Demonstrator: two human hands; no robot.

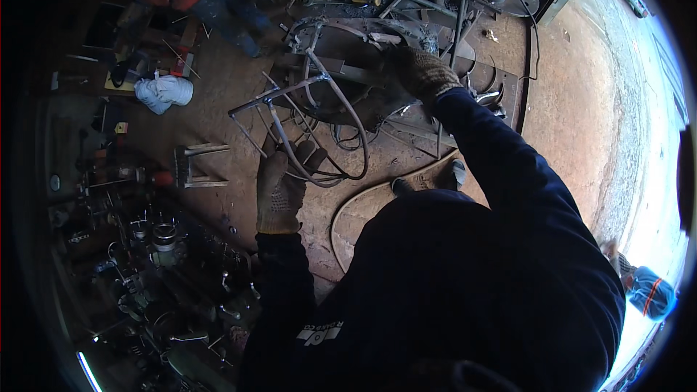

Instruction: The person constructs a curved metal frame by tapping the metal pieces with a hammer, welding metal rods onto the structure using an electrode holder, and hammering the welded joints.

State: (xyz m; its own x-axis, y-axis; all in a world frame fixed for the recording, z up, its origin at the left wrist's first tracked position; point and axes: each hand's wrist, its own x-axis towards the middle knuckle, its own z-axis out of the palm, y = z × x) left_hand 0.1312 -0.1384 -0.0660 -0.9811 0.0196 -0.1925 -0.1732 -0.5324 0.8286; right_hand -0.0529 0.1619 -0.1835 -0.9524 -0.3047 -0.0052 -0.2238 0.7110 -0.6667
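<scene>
Both hands wear knitted work gloves. The left hand point(279, 189) is clamped around a bar of a bent metal rod frame point(305, 131), which stands on the dirt floor point(573, 101) in front of the person's shoes point(428, 178). The right hand point(421, 72) reaches farther out and rests on the frame's far side, against a dark steel workpiece point(341, 51); whether its fingers are closed cannot be told. A white rag point(165, 92) lies well to the left.
</scene>
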